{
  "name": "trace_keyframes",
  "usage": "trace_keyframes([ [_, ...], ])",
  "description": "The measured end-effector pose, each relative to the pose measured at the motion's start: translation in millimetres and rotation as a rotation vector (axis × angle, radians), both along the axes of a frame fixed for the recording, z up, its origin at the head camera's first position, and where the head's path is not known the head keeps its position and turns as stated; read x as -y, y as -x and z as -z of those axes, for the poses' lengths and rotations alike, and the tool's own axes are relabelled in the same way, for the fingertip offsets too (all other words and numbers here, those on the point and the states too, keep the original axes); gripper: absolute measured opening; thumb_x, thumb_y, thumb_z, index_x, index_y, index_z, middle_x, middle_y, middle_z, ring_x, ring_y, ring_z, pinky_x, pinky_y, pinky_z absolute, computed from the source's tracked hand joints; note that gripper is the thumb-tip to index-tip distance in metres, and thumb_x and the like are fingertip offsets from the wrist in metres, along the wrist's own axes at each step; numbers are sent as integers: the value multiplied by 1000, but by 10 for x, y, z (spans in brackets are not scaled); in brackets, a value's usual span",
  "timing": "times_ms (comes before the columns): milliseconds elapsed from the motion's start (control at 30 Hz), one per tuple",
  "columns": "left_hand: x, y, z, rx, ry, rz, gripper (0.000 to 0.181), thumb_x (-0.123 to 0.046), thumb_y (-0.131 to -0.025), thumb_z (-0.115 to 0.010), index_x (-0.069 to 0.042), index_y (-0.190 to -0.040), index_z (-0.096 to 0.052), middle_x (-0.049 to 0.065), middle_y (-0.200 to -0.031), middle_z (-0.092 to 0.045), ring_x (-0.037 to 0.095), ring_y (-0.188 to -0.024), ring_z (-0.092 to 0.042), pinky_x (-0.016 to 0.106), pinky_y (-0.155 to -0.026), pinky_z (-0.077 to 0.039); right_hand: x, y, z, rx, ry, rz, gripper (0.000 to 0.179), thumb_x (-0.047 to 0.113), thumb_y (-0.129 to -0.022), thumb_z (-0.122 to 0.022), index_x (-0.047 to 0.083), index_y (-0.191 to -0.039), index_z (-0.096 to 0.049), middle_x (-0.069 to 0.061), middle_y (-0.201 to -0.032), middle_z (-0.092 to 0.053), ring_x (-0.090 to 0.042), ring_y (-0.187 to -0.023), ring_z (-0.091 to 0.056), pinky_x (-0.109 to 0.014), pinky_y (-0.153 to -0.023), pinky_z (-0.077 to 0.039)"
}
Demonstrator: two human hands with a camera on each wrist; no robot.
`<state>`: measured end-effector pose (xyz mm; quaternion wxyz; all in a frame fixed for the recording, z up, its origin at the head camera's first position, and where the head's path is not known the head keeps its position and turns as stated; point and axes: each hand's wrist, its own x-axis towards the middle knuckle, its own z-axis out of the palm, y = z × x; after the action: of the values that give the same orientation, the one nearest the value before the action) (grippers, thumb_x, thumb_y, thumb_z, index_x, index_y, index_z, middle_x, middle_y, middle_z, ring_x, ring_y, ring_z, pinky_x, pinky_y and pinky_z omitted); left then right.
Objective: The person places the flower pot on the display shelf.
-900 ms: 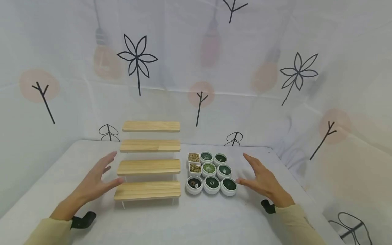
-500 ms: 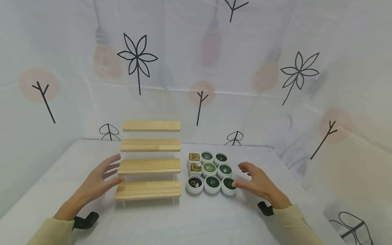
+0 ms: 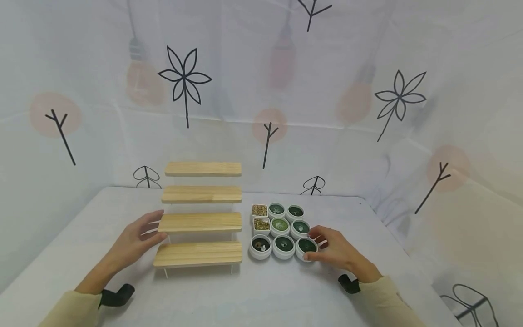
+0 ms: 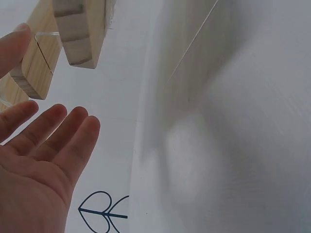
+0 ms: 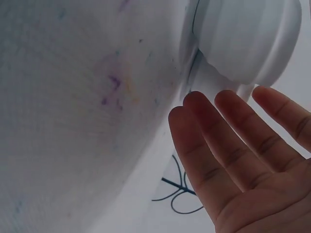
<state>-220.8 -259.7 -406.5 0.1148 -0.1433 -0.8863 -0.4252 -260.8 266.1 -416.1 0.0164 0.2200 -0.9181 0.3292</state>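
My left hand (image 3: 131, 244) is beside the left end of a tiered wooden stand (image 3: 200, 222), thumb and fingers spread near its second-lowest board. In the left wrist view the fingers look nearly straight, with the thumb close to a board's end (image 4: 80, 43); contact is unclear. My right hand (image 3: 338, 250) is around the right side of the front-right round white pot (image 3: 307, 245), which has a dark green top. Its thumb lies at the pot's front and its fingers behind. In the right wrist view, extended fingers lie close to a white pot (image 5: 248, 39).
More small white pots stand grouped right of the stand, among them a round one with a light green top (image 3: 279, 224) and a square one with beige granules (image 3: 259, 210). A white cloth with printed plants (image 3: 314, 186) hangs behind the white table (image 3: 204, 299).
My right hand has moved left and slightly down to the front-right pot, its fingers closing in. My left hand has shifted slightly right toward the stand. The pots and stand stay put.
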Motion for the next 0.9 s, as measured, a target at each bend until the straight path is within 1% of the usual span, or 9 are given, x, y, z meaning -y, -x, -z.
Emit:
trace_keyframes([
  [100,-2,-5,-6,5,-3,1,66,-25,-90,-68,-1,-143,-36,25,-143,-40,43,-121,-50,44,-92,-50,10,-1,8,2,-13,-14,59,46,-69,-82,12,-113,-60,3,-100,-61,-15,-89,-60,-32,-77,-56],
  [333,-29,-22,-22,12,-8,-7,65,-29,-91,-66,-2,-143,-38,23,-142,-43,43,-121,-49,49,-94,-48,20,6,38,13,-21,-39,58,43,-69,-82,14,-114,-60,6,-98,-62,-12,-88,-60,-26,-75,-55],
  [533,-47,-23,-11,63,-53,-20,66,-34,-91,-65,-4,-143,-37,23,-138,-46,43,-121,-50,50,-95,-48,12,14,46,-8,-25,-74,57,41,-69,-83,16,-114,-60,8,-97,-62,-9,-89,-60,-26,-76,-55],
  [700,-56,-8,7,95,-94,-23,68,-34,-91,-65,-5,-144,-35,26,-135,-48,45,-120,-51,54,-94,-48,2,17,52,-4,-32,-74,58,45,-69,-83,17,-114,-60,8,-99,-63,-9,-90,-60,-25,-76,-55],
  [900,-74,-7,6,104,-99,-36,70,-35,-90,-66,-5,-145,-35,28,-135,-47,46,-119,-51,55,-93,-48,-3,24,65,4,-37,-63,58,45,-69,-83,17,-115,-60,7,-100,-64,-10,-91,-61,-25,-77,-55],
])
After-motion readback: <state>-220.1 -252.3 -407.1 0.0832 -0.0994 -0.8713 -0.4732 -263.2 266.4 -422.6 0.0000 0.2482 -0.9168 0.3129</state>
